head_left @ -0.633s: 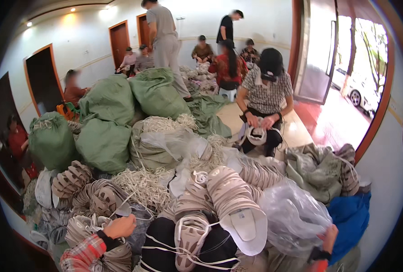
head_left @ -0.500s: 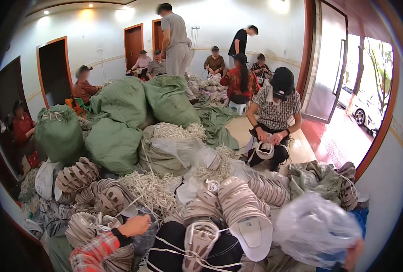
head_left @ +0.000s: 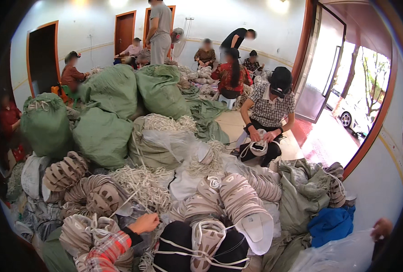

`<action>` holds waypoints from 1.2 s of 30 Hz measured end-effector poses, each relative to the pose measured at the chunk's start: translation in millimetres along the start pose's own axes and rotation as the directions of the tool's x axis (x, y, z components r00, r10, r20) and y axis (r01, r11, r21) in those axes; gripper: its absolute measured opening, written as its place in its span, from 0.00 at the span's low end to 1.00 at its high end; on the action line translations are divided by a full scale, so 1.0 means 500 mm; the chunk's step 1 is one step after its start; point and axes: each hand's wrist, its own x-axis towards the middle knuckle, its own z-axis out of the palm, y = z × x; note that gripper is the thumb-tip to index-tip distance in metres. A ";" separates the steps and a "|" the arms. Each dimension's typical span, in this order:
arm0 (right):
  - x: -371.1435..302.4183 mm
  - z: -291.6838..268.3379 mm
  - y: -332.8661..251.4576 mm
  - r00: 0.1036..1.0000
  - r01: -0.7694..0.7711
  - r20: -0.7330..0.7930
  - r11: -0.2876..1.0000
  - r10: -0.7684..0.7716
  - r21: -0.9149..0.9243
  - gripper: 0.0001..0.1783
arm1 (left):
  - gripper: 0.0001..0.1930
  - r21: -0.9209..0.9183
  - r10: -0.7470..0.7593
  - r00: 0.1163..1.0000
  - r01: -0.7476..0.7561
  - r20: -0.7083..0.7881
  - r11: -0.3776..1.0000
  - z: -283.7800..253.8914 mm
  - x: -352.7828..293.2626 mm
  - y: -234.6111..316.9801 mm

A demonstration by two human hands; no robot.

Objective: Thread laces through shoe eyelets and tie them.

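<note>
We note left hand [head_left: 145, 223] curled, contents hidden; right hand [head_left: 381, 229] blurred by cropped plastic bag [head_left: 339, 251], openness and grip we cannot tell.

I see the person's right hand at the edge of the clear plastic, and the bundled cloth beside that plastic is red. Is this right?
Not the colour: in the head view, the bundled cloth is blue. The right hand is at the edge of the clear plastic.
</note>
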 end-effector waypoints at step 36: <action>-0.143 0.451 -0.546 0.018 0.865 0.545 0.286 -0.838 0.411 0.24 | 0.08 -0.173 -0.049 0.995 0.063 0.085 0.983 0.000 -0.105 -0.006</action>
